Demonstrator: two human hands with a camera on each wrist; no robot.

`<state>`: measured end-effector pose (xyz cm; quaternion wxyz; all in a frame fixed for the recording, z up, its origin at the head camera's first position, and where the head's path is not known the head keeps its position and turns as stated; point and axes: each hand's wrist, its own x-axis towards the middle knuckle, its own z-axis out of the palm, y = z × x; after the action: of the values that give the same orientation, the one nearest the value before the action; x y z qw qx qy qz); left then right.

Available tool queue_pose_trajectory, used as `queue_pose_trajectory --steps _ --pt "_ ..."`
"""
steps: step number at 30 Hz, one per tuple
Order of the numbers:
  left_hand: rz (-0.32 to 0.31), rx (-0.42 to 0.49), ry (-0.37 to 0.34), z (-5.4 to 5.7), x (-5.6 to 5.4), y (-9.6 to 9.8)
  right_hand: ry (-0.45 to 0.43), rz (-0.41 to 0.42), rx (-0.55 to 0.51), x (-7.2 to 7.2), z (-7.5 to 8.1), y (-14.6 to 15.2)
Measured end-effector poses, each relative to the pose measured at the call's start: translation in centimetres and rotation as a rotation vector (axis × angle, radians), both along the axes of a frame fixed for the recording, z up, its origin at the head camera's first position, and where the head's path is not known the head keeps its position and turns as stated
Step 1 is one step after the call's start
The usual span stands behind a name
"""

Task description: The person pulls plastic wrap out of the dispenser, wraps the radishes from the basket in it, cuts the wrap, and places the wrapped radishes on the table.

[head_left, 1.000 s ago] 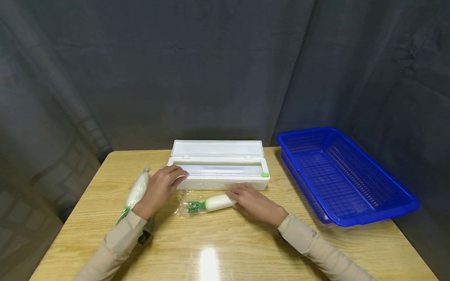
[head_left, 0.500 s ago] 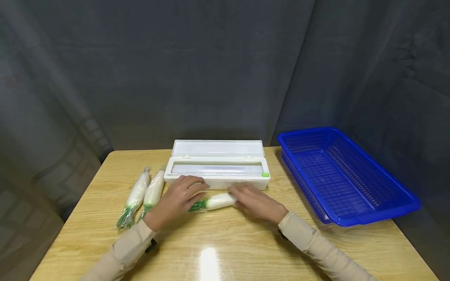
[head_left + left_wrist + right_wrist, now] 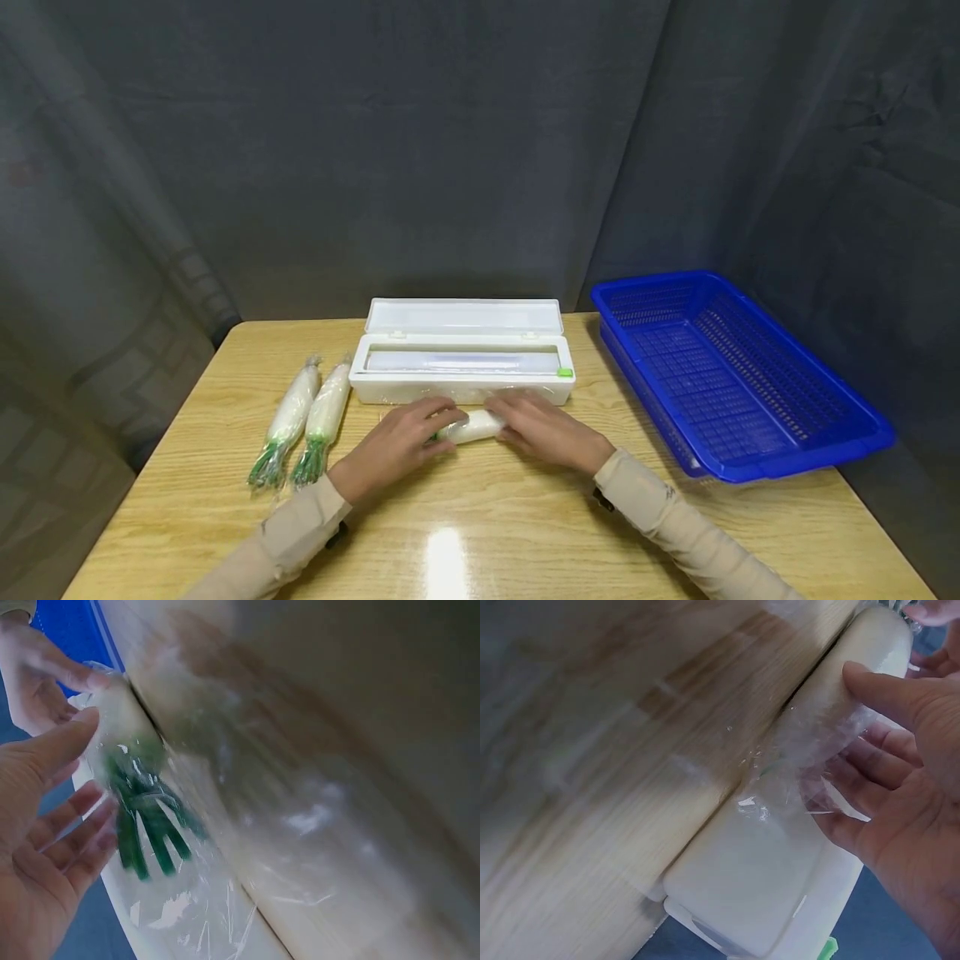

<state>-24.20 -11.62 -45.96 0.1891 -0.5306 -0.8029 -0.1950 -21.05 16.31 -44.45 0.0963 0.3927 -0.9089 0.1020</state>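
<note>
A white radish [image 3: 474,427] with green stems lies crosswise on the table, loosely covered in clear plastic film [image 3: 176,907]. My right hand [image 3: 542,429] holds its bare end; in the right wrist view the thumb lies on the radish [image 3: 847,682] and the fingers curve along its other side in the film. My left hand [image 3: 405,440] is around the stem end, thumb in front and fingers behind. The left wrist view shows the green stems [image 3: 154,817] beside its fingertips. Just behind the radish stands the white cling film box [image 3: 461,390], lid up, roll inside.
Two film-wrapped radishes [image 3: 294,404] lie side by side at the left of the table [image 3: 600,550]. At the right is a blue plastic basket [image 3: 720,383]. A green slider [image 3: 565,372] sits at the box's right end. Dark curtain [image 3: 465,150] hangs behind.
My left hand has moved right, from the box's left front corner to the radish's stem end, uncovering the two wrapped radishes. The right hand has stayed on the radish.
</note>
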Motion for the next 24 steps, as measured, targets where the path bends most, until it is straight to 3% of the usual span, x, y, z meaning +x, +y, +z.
queue_pose_trajectory --steps 8,19,24 --pt "0.068 -0.069 -0.02 0.21 0.45 0.18 -0.039 -0.016 0.031 -0.07 0.35 0.02" --pt "0.085 -0.092 -0.039 0.3 0.47 0.51 -0.136 -0.02 0.035 0.08 0.91 -0.04" --pt "0.094 -0.107 -0.074 0.52 0.38 0.62 -0.09 -0.017 0.019 0.15 0.6 -0.03"
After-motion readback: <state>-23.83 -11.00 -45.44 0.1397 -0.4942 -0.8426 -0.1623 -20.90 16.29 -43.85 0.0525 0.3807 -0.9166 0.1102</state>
